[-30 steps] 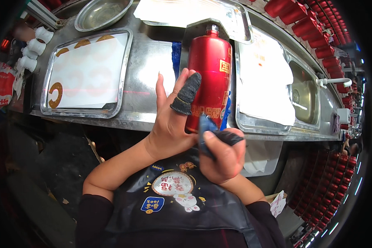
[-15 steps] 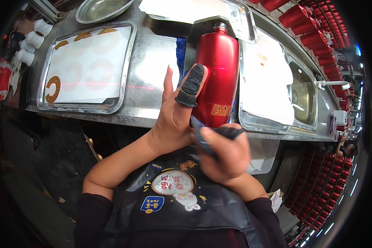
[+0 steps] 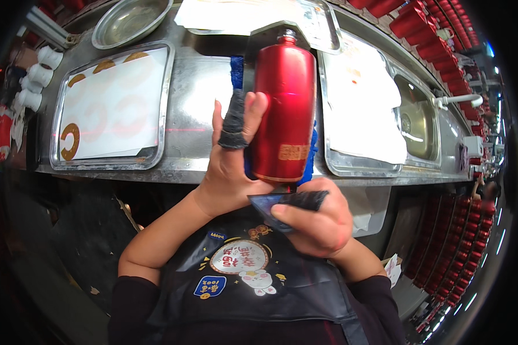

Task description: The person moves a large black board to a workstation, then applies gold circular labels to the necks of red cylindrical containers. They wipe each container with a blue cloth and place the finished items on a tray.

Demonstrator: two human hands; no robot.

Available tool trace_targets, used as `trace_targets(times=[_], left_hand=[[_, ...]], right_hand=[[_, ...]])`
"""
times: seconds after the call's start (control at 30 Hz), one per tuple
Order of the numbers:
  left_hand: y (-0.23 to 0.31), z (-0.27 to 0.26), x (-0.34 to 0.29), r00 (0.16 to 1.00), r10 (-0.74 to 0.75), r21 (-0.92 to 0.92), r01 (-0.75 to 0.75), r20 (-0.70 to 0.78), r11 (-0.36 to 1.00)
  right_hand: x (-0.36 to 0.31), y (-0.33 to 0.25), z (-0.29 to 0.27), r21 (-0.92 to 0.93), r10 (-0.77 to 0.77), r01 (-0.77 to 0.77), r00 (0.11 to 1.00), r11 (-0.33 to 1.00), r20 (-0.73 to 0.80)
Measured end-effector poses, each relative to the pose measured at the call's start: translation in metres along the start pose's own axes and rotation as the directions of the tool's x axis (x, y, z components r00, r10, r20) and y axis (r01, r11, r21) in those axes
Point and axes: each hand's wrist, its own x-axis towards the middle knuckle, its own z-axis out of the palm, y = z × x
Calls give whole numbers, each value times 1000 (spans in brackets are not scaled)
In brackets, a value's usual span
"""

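- I see the red bottle (image 3: 285, 103) lying on the counter (image 3: 195, 123), neck far, base by the near edge, between the left tray (image 3: 166, 86) and the right tray (image 3: 362, 171).
- Blue cloth (image 3: 312, 154) shows at its right.
- My left grip (image 3: 230, 164) is spread open along its left side, one finger in a dark sleeve (image 3: 234, 122).
- My right grip (image 3: 321, 223) is closed on a flat dark tool (image 3: 265, 206) near the base — touching or not, I can't tell.
- I'd judge a sideways push could roll the bottle, only open fingers steadying it — and a slipping tool could nick the left grip.
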Motion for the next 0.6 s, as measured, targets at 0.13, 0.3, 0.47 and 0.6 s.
trace_targets(times=[0.13,0.3,0.47,0.6], left_hand=[[-4,0,-6,995,-96,-125,96,8,987],[-6,-5,-6,992,-96,-180,109,78,978],[10,-4,1,996,33,255,-54,84,965],[15,0,8,993,108,252,-118,54,961]], right_hand=[[2,7,-2,-3,215,-222,945,975,-249],[-41,18,-2,-27,352,-369,905,929,-240],[0,23,-6,213,312,-291,947,933,-71],[100,82,-16,287,455,-372,828,883,-327]])
